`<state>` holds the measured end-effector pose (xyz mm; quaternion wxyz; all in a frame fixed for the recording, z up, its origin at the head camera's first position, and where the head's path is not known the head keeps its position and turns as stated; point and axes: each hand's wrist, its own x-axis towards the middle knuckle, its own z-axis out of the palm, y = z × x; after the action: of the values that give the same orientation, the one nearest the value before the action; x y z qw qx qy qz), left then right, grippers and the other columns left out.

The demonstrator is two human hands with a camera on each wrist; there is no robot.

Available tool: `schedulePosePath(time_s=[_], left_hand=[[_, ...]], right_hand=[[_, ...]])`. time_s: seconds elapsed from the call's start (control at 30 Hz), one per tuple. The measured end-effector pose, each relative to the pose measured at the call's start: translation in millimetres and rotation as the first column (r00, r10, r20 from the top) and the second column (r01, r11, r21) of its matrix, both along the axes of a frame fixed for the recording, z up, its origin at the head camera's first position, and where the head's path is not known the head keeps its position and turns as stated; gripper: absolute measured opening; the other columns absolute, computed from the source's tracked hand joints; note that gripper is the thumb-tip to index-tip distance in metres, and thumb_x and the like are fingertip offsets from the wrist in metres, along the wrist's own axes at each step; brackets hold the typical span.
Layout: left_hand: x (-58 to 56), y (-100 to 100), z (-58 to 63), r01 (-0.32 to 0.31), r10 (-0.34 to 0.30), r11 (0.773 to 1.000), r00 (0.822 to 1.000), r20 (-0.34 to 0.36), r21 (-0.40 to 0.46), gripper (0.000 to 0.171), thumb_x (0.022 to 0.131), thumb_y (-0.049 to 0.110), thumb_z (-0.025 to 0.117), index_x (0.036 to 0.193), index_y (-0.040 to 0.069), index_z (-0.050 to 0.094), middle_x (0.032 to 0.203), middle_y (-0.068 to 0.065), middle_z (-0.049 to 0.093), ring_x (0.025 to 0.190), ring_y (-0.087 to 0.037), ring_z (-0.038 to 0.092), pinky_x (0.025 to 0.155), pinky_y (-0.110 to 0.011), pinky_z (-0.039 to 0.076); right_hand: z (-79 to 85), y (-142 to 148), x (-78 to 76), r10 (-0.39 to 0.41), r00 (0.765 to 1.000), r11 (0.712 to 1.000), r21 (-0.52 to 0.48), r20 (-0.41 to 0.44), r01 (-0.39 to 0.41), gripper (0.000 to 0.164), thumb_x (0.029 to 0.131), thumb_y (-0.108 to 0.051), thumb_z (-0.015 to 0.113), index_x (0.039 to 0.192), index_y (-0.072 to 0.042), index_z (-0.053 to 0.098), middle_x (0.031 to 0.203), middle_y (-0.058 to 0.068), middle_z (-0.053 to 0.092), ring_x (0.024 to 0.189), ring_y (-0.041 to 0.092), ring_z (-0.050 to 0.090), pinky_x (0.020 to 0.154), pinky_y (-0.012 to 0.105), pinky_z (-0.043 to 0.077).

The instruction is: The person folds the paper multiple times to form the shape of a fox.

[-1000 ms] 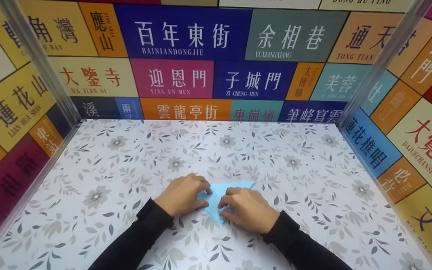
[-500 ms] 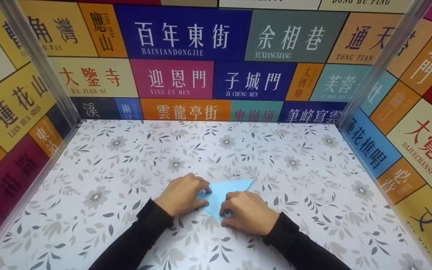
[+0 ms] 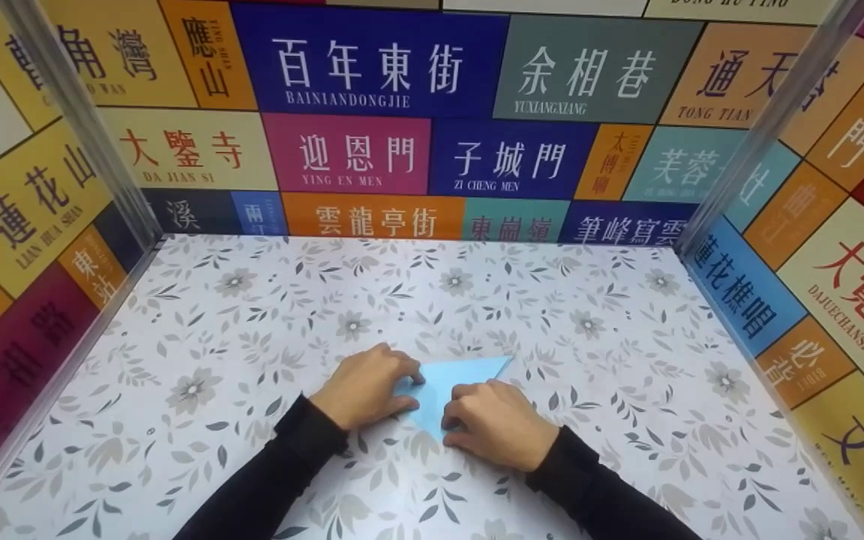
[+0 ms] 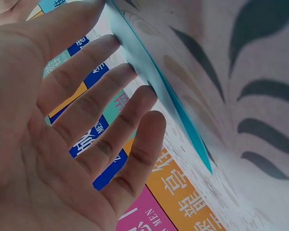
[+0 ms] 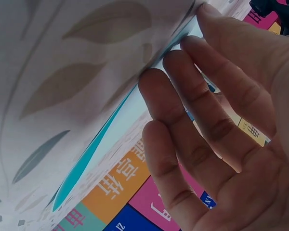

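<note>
A light blue sheet of paper, folded to a pointed shape, lies flat on the table in front of the person. My left hand covers its left part, and in the left wrist view the long fingers reach down with their tips on the paper. On the near right side, my right hand presses its fingertips along the paper's edge. In the right wrist view those fingers are gently bent and touch the paper, whose far corner sticks out past them. The paper's left corner is hidden under the left hand.
The table wears a white cover with grey flowers and leaves. Panels with coloured Chinese name signs stand at the back and both sides. Clear corner posts join them.
My right hand has shifted slightly toward the person along the paper's edge, showing more of the paper's far right part. The left hand stays in place on the paper.
</note>
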<state>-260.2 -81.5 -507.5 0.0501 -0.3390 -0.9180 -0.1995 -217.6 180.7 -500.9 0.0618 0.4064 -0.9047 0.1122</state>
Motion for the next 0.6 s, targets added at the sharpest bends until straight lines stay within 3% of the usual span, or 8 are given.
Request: schedulePosePath(time_s=[0.6], left_hand=[[-1.4, -0.9, -2.4, 0.001, -0.001, 1.0, 1.0, -0.002, 0.003, 0.031, 0.092, 0.029, 0.1, 0.118, 0.017, 0.089, 0.12, -0.001, 0.089, 0.107, -0.03, 0.078, 0.088, -0.049, 0.07]], right_hand=[[-4.2, -2.6, -0.7, -0.003, 0.999, 1.0, -0.006, -0.039, 0.003, 0.007, 0.093, -0.024, 0.095, 0.097, -0.023, 0.089, 0.088, -0.006, 0.074, 0.073, 0.013, 0.067, 0.069, 0.034, 0.056]])
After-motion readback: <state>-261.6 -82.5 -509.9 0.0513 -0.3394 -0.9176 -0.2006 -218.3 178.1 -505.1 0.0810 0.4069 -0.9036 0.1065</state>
